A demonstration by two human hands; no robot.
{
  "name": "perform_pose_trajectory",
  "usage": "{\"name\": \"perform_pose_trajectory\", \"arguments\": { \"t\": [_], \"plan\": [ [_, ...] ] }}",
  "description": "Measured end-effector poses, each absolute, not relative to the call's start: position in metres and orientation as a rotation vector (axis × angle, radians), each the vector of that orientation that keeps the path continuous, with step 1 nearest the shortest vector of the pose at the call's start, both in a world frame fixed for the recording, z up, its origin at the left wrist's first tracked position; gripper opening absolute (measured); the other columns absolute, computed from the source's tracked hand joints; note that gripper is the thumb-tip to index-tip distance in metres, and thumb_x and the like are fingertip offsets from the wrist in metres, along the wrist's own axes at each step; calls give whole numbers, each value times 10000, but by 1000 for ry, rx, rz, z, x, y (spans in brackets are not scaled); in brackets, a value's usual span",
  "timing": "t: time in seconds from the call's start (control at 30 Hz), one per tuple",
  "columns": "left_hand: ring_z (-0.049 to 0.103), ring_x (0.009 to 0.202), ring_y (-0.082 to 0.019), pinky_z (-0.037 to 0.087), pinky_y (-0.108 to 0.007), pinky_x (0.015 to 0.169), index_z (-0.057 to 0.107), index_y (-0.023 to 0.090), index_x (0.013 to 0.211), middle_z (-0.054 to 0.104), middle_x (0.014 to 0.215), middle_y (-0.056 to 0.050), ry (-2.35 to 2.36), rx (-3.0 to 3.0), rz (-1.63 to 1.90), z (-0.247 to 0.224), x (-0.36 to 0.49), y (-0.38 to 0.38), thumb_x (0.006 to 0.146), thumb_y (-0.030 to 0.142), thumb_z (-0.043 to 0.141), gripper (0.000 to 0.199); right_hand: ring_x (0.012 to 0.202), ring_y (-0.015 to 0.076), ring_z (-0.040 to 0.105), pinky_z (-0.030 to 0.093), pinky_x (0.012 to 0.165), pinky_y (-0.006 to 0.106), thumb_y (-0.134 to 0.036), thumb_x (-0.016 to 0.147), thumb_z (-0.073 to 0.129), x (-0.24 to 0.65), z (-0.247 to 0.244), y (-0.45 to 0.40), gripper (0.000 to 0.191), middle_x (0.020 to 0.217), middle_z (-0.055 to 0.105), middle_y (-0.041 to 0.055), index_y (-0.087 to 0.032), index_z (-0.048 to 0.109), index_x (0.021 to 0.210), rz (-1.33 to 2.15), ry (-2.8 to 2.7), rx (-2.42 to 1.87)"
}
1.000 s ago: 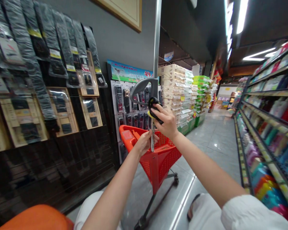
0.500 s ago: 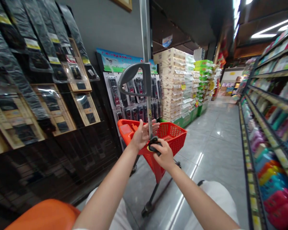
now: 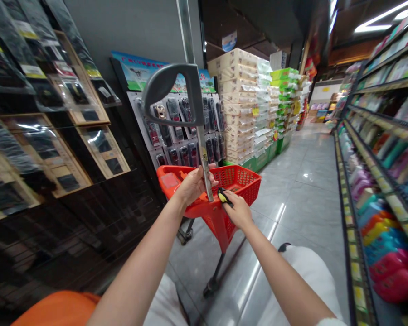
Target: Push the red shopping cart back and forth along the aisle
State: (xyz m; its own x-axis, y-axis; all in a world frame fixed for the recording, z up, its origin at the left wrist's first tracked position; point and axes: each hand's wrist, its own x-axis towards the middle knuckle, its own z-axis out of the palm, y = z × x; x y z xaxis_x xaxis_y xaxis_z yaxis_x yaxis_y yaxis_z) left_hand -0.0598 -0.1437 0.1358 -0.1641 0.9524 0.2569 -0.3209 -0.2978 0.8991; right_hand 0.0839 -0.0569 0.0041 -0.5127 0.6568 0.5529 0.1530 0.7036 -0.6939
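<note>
A long metal bar with a grey D-shaped handle stands upright, slightly tilted, before me; its top leaves the view. My left hand is closed around the bar's lower part, below the handle, thumb in front. Just right of the bar's lower end, my right hand grips a small black-and-yellow piece whose exact kind I cannot make out. That piece appears apart from the bar. Behind both hands is a red plastic shopping cart basket on dark wheeled legs.
Packaged goods in wooden frames hang on the left wall. A display board holds blister packs. Stacked cartons line the aisle. Shelves run along the right. An orange surface shows at lower left.
My left hand has gone from spread fingers to holding the bar. The black-and-yellow piece in my right hand has moved right, off the bar's lower end. The handle appears closer and further left.
</note>
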Motion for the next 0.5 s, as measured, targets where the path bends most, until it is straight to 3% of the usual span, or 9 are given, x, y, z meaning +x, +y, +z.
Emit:
{"name": "perform_pose_trajectory", "arguments": {
  "t": [0.13, 0.37, 0.5],
  "plan": [
    [674, 684, -129, 561, -299, 805, 669, 112, 1116, 679, 729, -25, 868, 1074, 1674, 136, -55, -142, 831, 407, 683, 410, 1206, 241, 578, 447, 1033, 444, -197, 843, 514, 78, 0, -60, 437, 1356, 589, 55, -274, 621, 1259, 725, -1901, -796],
    [664, 686, -112, 551, -261, 794, 671, 110, 1102, 669, 730, -14, 887, 1081, 1718, 134, -49, -133, 852, 403, 659, 385, 1253, 271, 515, 425, 1033, 478, -212, 895, 450, 68, -33, -120, 539, 1511, 404, 85, -293, 450, 1428, 727, -1822, -587],
    [659, 674, -106, 552, -258, 792, 666, 109, 1091, 666, 726, -7, 907, 1075, 1739, 134, -44, -127, 847, 408, 664, 386, 1248, 314, 507, 417, 1033, 539, -216, 879, 409, 58, -69, -121, 481, 1377, 501, 173, -200, 539, 1343, 847, -1644, -869]
  ]
}}
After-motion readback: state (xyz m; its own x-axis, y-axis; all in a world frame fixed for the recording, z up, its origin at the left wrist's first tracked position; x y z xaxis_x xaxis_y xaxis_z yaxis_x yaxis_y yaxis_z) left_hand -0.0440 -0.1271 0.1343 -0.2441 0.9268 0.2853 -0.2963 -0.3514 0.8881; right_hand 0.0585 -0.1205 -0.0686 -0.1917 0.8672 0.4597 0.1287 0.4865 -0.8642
